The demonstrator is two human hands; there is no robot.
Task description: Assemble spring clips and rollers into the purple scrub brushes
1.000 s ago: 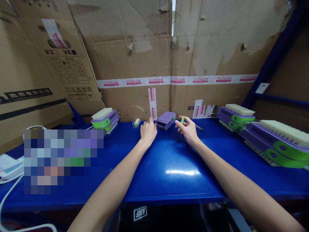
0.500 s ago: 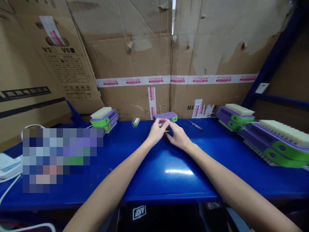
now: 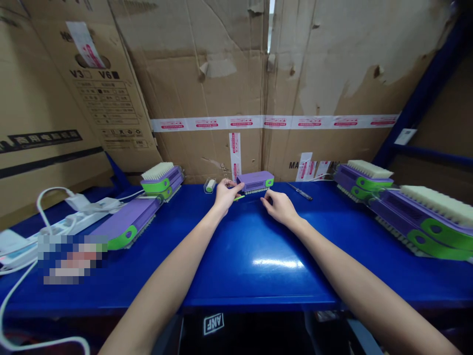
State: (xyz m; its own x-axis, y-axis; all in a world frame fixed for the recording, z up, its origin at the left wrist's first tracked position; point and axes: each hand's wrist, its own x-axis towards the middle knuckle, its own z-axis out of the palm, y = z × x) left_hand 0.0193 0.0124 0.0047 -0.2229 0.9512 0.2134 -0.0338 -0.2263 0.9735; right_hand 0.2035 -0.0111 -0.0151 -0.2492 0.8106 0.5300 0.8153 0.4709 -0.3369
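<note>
Near the back of the blue table, my left hand [image 3: 224, 198] is closed in a pinch on a thin lime-green piece [image 3: 239, 198], whose tip sticks out past the fingertips. My right hand [image 3: 280, 207] hovers apart from it to the right, fingers curled inward; whatever they may hold is hidden. Behind and between the hands, a purple brush [image 3: 255, 181] with a green end lies bristles down. A small clear case with a whitish-green item [image 3: 210, 186] rests left of my left hand. To the right of the brush lies a slim screwdriver [image 3: 300, 191].
Stacked purple-green brushes stand at the right [image 3: 421, 217] and back left [image 3: 162, 181]. Another brush [image 3: 125, 222] lies at left beside a white power strip [image 3: 79, 222] with cables. Cardboard [image 3: 207, 93] walls the back. A blurred patch covers part of the left side.
My hands, together in front of the brush before, have parted: the left went left with the green piece, the right moved slightly right. More of the brush shows now.
</note>
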